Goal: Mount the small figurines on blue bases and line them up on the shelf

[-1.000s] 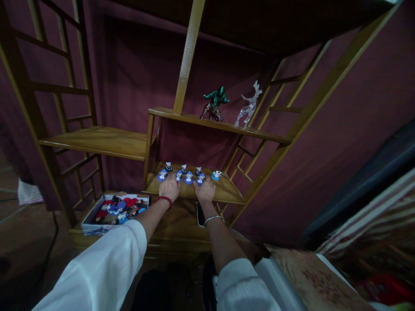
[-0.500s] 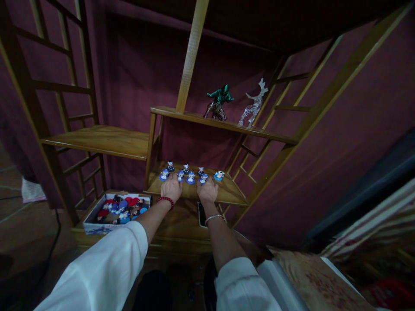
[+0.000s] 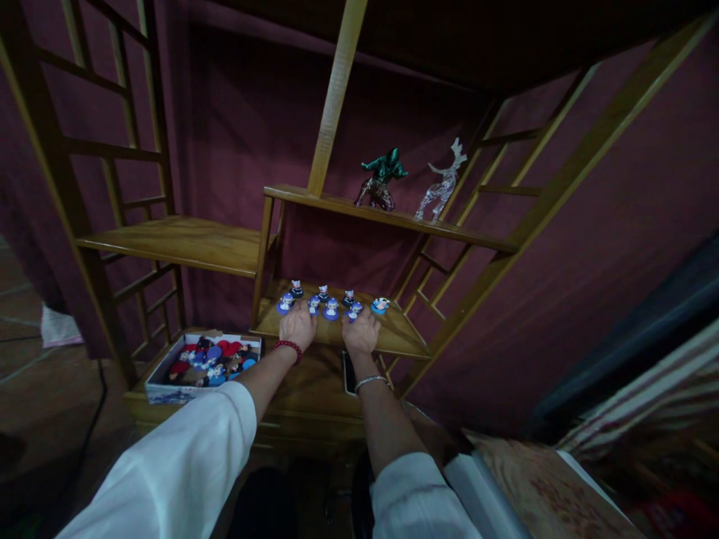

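Small purple-based figurines stand in a front row on the low shelf, among them a left-end figurine (image 3: pixel 286 302) and a middle figurine (image 3: pixel 331 308). My left hand (image 3: pixel 297 327), with a red bead bracelet, is closed at a purple figurine (image 3: pixel 313 305), its fingertips partly hidden. Between the fingers of my right hand (image 3: pixel 361 333), which wears a silver bangle, is another purple figurine (image 3: pixel 353 311). Behind them is a row of dark-based figurines (image 3: pixel 323 293). A blue-based figurine (image 3: pixel 380 305) sits just right of my right hand.
An open box (image 3: pixel 168 394) of mixed figurines is at the lower left. A phone (image 3: pixel 349 373) lies below my right hand. On the upper shelf (image 3: pixel 337 203) are a green figure (image 3: pixel 384 178) and a clear deer (image 3: pixel 440 187). A wooden post (image 3: pixel 335 105) rises from it.
The whole view has shifted very slightly to the right. Both hands keep their places at the purple figurines, and the figurines stand as before.
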{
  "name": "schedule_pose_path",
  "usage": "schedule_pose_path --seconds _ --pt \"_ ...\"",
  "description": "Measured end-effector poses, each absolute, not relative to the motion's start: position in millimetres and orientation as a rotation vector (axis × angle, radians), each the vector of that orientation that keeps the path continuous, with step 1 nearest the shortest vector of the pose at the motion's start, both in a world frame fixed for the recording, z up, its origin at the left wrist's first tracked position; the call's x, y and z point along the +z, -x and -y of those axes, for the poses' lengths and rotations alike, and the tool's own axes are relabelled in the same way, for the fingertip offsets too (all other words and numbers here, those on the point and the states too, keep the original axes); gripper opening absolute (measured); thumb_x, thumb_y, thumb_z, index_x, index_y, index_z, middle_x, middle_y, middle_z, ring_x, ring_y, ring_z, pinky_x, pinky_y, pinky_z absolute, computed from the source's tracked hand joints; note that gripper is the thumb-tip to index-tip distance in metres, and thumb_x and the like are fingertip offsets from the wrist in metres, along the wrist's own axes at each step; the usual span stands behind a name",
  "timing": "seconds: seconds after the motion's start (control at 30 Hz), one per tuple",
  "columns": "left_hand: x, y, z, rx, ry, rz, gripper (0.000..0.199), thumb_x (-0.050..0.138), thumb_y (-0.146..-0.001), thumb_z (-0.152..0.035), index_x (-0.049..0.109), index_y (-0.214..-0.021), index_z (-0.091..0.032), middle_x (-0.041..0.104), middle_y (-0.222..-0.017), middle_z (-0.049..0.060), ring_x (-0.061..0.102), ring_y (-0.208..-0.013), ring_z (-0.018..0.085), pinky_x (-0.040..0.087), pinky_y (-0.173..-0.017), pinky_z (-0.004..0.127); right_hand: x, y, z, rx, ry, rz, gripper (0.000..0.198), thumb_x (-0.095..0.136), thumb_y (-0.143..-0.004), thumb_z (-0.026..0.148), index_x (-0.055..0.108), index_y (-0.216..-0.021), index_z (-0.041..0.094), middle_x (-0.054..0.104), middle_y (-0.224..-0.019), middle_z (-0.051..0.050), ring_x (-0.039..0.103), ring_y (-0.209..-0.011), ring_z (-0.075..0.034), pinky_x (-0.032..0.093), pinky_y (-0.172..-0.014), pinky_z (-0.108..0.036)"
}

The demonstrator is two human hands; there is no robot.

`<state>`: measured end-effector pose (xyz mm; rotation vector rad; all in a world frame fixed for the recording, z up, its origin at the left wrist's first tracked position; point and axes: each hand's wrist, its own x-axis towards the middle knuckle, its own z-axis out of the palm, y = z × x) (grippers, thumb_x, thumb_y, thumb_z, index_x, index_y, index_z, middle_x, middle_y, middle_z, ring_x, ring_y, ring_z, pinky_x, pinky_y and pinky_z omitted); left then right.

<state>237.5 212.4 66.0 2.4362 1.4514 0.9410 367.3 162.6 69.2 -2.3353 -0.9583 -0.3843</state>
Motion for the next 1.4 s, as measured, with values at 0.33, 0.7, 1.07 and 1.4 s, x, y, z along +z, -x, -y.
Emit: schedule_pose_path --seconds 0.33,0.7,1.07,1.4 --pt "70.3 -235.9 -208.4 0.902 -2.404 -1.455 0.037 0.043 -0.081 -0.03 0.04 -0.115 -0.016 0.055 -0.107 0.012 0.054 -0.097 0.02 0.041 -0.08 0.03 61.9 -355.8 -146.1 -0.303 2.065 1.028 0.037 0.038 -0.081 0.032 0.04 -0.114 0.017 0.06 -0.097 -0.006 0.056 -0.087 -0.018 0.039 -0.076 -0.027" --pt "70.2 -236.1 -208.0 0.915 -2.401 -1.439 0.034 0.041 -0.082 -0.03 0.042 -0.112 -0.015 0.056 -0.106 0.011 0.054 -0.097 0.02 0.042 -0.079 0.029 72.8 -352.2 -160.5 -0.152 2.262 1.21 0.058 0.05 -0.076 0.047 0.033 -0.125 0.021 0.062 -0.105 -0.008 0.059 -0.092 -0.022 0.042 -0.078 -0.031" --pt "71.1 -236.1 -208.5 0.899 -2.395 -1.438 0.034 0.042 -0.081 -0.028 0.042 -0.113 -0.015 0.055 -0.108 0.011 0.053 -0.099 0.02 0.042 -0.08 0.029 78.5 -347.4 -169.3 -0.126 2.392 1.225 0.06 0.049 -0.077 0.047 0.031 -0.128 0.023 0.064 -0.097 -0.008 0.06 -0.087 -0.022 0.042 -0.075 -0.032" --pt "65.8 -238.0 -213.1 0.929 -2.43 -1.432 0.033 0.042 -0.08 -0.03 0.042 -0.109 -0.014 0.056 -0.103 0.012 0.055 -0.094 0.021 0.042 -0.076 0.03 76.3 -344.8 -166.6 -0.149 2.382 1.203 0.054 0.046 -0.077 0.05 0.037 -0.123 0.024 0.064 -0.092 -0.007 0.06 -0.086 -0.022 0.042 -0.075 -0.033"
